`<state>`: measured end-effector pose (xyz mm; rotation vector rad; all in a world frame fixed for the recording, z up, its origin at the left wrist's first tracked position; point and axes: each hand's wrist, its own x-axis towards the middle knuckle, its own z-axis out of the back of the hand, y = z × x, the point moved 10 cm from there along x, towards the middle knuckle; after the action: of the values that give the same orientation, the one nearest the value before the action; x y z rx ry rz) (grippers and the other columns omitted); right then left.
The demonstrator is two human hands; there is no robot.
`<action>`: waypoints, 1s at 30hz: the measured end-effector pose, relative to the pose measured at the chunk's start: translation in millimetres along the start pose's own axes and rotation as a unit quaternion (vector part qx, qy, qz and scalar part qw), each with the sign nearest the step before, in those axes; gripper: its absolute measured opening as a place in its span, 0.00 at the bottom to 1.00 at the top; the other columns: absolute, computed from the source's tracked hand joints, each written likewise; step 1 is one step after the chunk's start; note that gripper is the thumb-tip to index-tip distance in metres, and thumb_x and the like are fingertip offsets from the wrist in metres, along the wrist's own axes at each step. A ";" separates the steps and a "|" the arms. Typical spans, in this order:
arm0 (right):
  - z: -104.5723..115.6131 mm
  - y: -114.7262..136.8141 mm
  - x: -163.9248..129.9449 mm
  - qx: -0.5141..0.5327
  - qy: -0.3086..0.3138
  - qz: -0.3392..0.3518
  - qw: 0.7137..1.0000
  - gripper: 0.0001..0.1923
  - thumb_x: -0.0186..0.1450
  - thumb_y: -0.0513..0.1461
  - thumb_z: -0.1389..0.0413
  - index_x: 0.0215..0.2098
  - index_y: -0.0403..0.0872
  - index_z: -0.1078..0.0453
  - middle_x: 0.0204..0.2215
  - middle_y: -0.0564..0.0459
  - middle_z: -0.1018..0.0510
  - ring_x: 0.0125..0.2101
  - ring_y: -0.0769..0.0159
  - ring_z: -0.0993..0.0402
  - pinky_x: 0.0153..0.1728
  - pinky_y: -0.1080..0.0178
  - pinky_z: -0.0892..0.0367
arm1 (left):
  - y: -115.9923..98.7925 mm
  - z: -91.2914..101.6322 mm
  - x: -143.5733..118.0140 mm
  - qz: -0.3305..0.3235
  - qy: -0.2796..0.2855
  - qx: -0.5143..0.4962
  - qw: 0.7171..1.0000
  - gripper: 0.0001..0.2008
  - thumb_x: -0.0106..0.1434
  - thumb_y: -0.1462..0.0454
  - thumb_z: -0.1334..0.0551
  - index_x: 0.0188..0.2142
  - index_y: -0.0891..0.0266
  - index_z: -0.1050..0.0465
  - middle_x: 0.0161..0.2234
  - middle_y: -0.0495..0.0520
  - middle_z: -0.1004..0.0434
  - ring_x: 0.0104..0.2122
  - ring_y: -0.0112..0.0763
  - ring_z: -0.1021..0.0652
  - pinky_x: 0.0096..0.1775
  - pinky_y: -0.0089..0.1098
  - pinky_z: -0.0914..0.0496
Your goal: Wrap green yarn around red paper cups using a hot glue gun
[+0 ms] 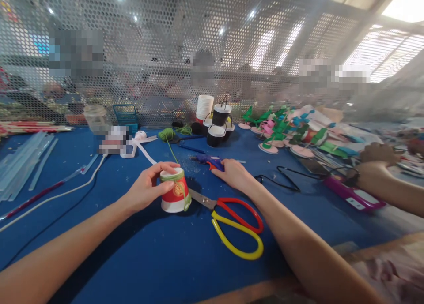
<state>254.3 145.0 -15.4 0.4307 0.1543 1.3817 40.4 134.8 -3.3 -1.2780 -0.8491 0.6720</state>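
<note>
My left hand (153, 180) is closed around a red and white paper cup (170, 193), its narrow end up. Green yarn wraps the cup near the top, with a looped length hanging down its right side. From the cup, the strand runs back to a green yarn ball (166, 134). My right hand (234, 174) grips the rear of a blue hot glue gun (212, 160) with an orange trigger; its fingers are partly hidden. Between my arms lie scissors (205, 201) with one red and one yellow handle, blades pointing at the cup.
Black-wrapped cups (216, 136) and stacked white cups (205, 107) stand at the back. Several craft plants (274, 132) crowd the right. Another person's hand (377, 156) is near a purple power strip (353, 193). Clear glue sticks (24, 163) and a white cable (82, 182) lie left.
</note>
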 end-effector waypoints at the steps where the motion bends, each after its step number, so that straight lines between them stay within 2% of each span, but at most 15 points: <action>1: -3.8 -0.3 1.1 0.006 0.004 0.001 1.000 0.07 0.54 0.39 0.44 0.25 0.42 0.32 0.28 0.41 0.25 0.35 0.53 0.29 0.35 0.59 0.38 | -0.5 -0.1 -0.2 -0.002 0.004 0.003 1.000 0.10 0.49 0.62 0.36 0.32 0.61 0.31 0.48 0.58 0.32 0.45 0.40 0.29 0.42 0.38 0.34; 5: -7.6 -4.6 5.4 0.038 0.010 -0.025 0.999 0.01 0.52 0.33 0.45 0.25 0.43 0.33 0.28 0.41 0.25 0.34 0.53 0.28 0.32 0.61 0.38 | -3.1 -0.3 -0.9 -0.006 0.014 0.014 1.000 0.10 0.49 0.62 0.37 0.32 0.61 0.31 0.48 0.58 0.31 0.45 0.40 0.29 0.42 0.37 0.34; 8: 1.2 -8.1 7.1 0.088 -0.003 -0.047 0.995 0.07 0.51 0.31 0.46 0.30 0.41 0.33 0.28 0.42 0.25 0.33 0.55 0.28 0.32 0.61 0.38 | -4.2 0.2 -1.5 -0.007 0.015 0.011 1.000 0.10 0.49 0.62 0.37 0.33 0.61 0.31 0.48 0.58 0.32 0.45 0.40 0.30 0.42 0.37 0.33; 11: 15.8 -5.8 0.7 0.158 -0.016 -0.048 0.986 0.12 0.53 0.34 0.48 0.37 0.41 0.35 0.29 0.47 0.25 0.29 0.63 0.28 0.28 0.64 0.36 | -3.0 1.4 -2.0 -0.007 0.015 -0.001 1.000 0.11 0.49 0.61 0.37 0.33 0.61 0.32 0.47 0.58 0.31 0.45 0.39 0.30 0.42 0.36 0.33; 13: 21.3 1.2 -9.1 0.240 0.003 -0.038 0.970 0.08 0.54 0.37 0.48 0.33 0.42 0.34 0.24 0.53 0.27 0.23 0.69 0.31 0.24 0.67 0.37 | -0.1 4.0 -1.9 -0.004 0.008 -0.016 1.000 0.11 0.50 0.61 0.37 0.34 0.61 0.32 0.47 0.57 0.31 0.45 0.38 0.29 0.42 0.36 0.33; 14: 21.3 6.4 -15.2 0.312 0.024 -0.033 0.949 0.06 0.53 0.37 0.47 0.28 0.42 0.34 0.20 0.55 0.29 0.20 0.70 0.33 0.22 0.68 0.38 | 1.8 6.0 -1.8 -0.001 0.001 -0.025 1.000 0.12 0.50 0.61 0.36 0.34 0.61 0.32 0.47 0.57 0.31 0.44 0.38 0.29 0.42 0.35 0.33; 16: 19.8 22.7 -29.0 0.409 0.076 -0.012 0.909 0.08 0.51 0.39 0.45 0.19 0.43 0.37 0.15 0.58 0.34 0.17 0.73 0.38 0.19 0.69 0.41 | 5.9 11.4 -1.5 0.004 -0.021 -0.044 0.999 0.11 0.50 0.61 0.36 0.34 0.61 0.32 0.48 0.56 0.32 0.44 0.36 0.29 0.43 0.35 0.33; 17: 19.6 31.7 -35.8 0.431 0.096 0.002 0.897 0.08 0.50 0.40 0.44 0.19 0.43 0.37 0.15 0.57 0.33 0.17 0.74 0.38 0.18 0.69 0.42 | 7.5 14.5 -1.4 0.005 -0.034 -0.050 0.998 0.11 0.51 0.61 0.36 0.34 0.61 0.32 0.48 0.55 0.32 0.44 0.36 0.29 0.43 0.35 0.34; 19: 18.7 50.5 -48.3 0.443 0.130 0.038 0.886 0.09 0.51 0.42 0.44 0.25 0.42 0.33 0.19 0.56 0.30 0.18 0.74 0.37 0.19 0.69 0.40 | 9.6 20.7 -1.4 0.003 -0.061 -0.058 0.996 0.11 0.51 0.62 0.36 0.34 0.61 0.32 0.49 0.55 0.32 0.45 0.36 0.30 0.44 0.35 0.34; 22: 14.2 69.3 -60.8 0.413 0.155 0.068 0.895 0.10 0.54 0.42 0.46 0.30 0.43 0.31 0.19 0.56 0.29 0.19 0.73 0.35 0.20 0.69 0.38 | 10.1 27.3 -1.6 -0.010 -0.090 -0.063 0.994 0.12 0.51 0.62 0.36 0.35 0.60 0.31 0.50 0.56 0.33 0.47 0.37 0.31 0.45 0.36 0.35; 26: 12.7 66.7 -64.2 0.351 0.117 0.041 0.928 0.11 0.54 0.44 0.46 0.22 0.45 0.35 0.12 0.58 0.33 0.15 0.72 0.37 0.17 0.68 0.39 | 11.5 28.1 -2.2 -0.018 -0.096 -0.070 0.993 0.13 0.52 0.62 0.36 0.38 0.60 0.32 0.51 0.55 0.34 0.47 0.36 0.30 0.46 0.35 0.35; 30: 14.9 63.1 -66.8 0.334 0.081 0.029 0.939 0.13 0.54 0.45 0.46 0.17 0.46 0.38 0.10 0.58 0.34 0.13 0.72 0.38 0.16 0.68 0.39 | 11.7 25.7 -3.7 -0.018 -0.092 -0.077 0.993 0.13 0.52 0.62 0.37 0.38 0.60 0.32 0.51 0.54 0.34 0.45 0.34 0.29 0.45 0.33 0.34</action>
<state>188.9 85.0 12.9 0.8886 0.7657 1.4010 17.1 147.6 -13.5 -1.3500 -1.0911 0.7139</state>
